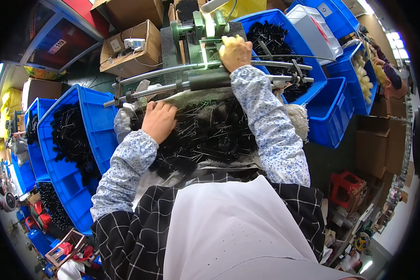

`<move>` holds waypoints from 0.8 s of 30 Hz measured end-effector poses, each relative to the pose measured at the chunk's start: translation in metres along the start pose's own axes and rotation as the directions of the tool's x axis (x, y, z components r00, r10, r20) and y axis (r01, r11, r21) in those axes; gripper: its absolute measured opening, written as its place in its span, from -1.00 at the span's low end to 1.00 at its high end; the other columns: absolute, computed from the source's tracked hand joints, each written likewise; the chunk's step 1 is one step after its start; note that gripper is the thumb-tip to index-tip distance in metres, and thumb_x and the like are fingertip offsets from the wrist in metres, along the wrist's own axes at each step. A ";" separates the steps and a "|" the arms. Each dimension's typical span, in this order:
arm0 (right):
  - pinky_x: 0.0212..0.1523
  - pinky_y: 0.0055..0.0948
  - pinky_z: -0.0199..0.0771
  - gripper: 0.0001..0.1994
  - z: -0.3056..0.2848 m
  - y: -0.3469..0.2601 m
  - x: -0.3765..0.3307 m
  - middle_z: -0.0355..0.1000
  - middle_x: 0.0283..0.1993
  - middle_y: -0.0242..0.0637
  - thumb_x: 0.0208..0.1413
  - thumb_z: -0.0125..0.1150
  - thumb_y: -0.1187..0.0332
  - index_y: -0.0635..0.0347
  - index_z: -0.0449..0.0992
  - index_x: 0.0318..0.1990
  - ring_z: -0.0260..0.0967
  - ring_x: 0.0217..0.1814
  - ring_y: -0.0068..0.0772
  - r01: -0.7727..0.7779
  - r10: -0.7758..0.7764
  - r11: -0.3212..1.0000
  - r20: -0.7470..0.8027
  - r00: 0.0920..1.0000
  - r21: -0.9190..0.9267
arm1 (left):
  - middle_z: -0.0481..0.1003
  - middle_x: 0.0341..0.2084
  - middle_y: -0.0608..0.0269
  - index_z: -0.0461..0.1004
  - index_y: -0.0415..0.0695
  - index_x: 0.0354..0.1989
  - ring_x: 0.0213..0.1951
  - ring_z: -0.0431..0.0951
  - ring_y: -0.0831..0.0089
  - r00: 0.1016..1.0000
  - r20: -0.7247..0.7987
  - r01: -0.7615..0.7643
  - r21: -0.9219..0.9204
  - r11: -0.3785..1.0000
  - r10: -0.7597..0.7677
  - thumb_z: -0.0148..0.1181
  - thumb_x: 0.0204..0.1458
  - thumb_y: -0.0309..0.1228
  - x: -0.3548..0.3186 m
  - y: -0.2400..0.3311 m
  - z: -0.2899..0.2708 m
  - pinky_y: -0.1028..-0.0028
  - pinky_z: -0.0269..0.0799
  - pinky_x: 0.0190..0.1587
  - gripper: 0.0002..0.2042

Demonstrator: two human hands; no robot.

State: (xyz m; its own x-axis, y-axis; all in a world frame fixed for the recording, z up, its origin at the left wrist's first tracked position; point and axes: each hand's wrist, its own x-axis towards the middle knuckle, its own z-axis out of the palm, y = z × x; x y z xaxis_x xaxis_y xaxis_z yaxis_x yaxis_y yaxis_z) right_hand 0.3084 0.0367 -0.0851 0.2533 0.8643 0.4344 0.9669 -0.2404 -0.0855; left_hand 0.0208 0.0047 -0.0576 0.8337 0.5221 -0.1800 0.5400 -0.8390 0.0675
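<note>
Black pins (205, 135), thin and heaped loose, lie piled on the cloth-covered worktop (296, 119) directly before us, filling it from its left edge to the right sleeve; we judge that the heap is kept this close so that either hand can draw from it without leaning. Our left hand (158, 121) rests palm down on the heap near the worktop's far left corner, fingers together and pressed flat on the pins rather than closed round any; the forearm comes up from the lower left, elbow bent. Our right hand (234, 52) reaches past the far edge, across two metal rails (172, 79), to the green machine (198, 32); its fingers curl down on a part there, though we cannot tell exactly what they clamp. The right arm is stretched nearly straight. Blue bins (95, 121) of similar black parts stand just beside the worktop's left and right, presumably as stock within reach.
</note>
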 end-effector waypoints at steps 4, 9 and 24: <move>-0.16 -0.20 0.24 -0.83 0.004 0.045 -0.005 0.47 -0.37 -0.33 -0.13 0.11 0.28 0.04 0.52 -0.35 0.37 -0.15 -0.29 0.002 -0.003 1.000 -0.035 0.999 -0.024 | 0.45 -0.36 0.12 0.37 -0.15 -0.13 -0.23 0.41 0.22 1.000 -0.020 -0.028 -0.239 0.971 0.024 0.14 -0.03 -0.31 -0.007 -0.008 -0.017 0.33 0.25 -0.14 -0.70; -0.07 -0.17 0.34 -0.75 0.002 0.100 0.016 0.45 -0.12 -0.32 0.02 0.03 0.17 -0.14 0.53 -0.15 0.35 -0.04 -0.18 -0.145 0.144 0.989 0.270 0.952 -0.015 | 0.45 -0.38 0.00 0.34 -0.23 -0.15 -0.26 0.43 0.11 0.978 -0.198 -0.145 -0.433 0.890 0.062 0.09 0.01 -0.33 -0.002 -0.017 -0.041 0.26 0.31 -0.18 -0.72; -0.22 -0.20 0.42 -0.71 -0.122 -0.016 -0.043 0.49 -0.23 -0.20 0.05 0.09 0.13 0.07 0.50 -0.16 0.43 -0.18 -0.11 0.027 -0.324 0.848 0.477 0.817 0.530 | 0.45 -0.46 -0.07 0.24 -0.26 -0.13 -0.36 0.46 0.01 0.964 -0.265 -0.106 -0.448 0.888 -0.019 0.05 0.05 -0.39 0.057 0.024 -0.054 0.22 0.34 -0.29 -0.72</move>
State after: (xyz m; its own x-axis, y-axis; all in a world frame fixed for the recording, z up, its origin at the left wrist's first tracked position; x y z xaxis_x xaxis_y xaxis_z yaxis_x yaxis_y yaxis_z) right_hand 0.2788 -0.0506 0.0070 -0.0917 0.9948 -0.0447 0.8428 0.0536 -0.5356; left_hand 0.0879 0.0223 -0.0137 0.8238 0.5603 0.0857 0.4432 -0.7310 0.5189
